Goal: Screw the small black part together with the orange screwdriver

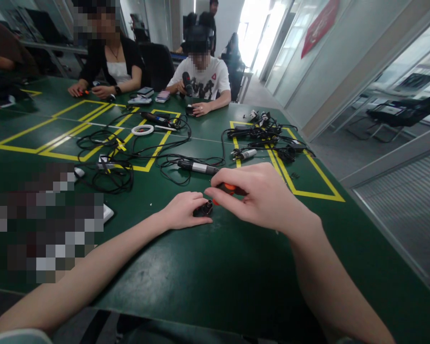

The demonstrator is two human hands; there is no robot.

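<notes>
My left hand point(182, 210) rests on the green table point(186, 272), fingers closed around a small black part point(205, 209) that it pins against the surface. My right hand point(258, 193) is wrapped round a tool with an orange-and-black handle point(229, 188); its tip points down at the black part. Both hands meet near the table's middle, just in front of me.
A silver-and-black tool point(198, 166) and tangled black cables point(129, 153) lie beyond my hands, inside yellow tape outlines point(318, 177). More cabled tools point(265, 136) are piled at the right. Two people sit at the far side, one holding a black device point(188, 83). A white ring point(142, 129) lies mid-table.
</notes>
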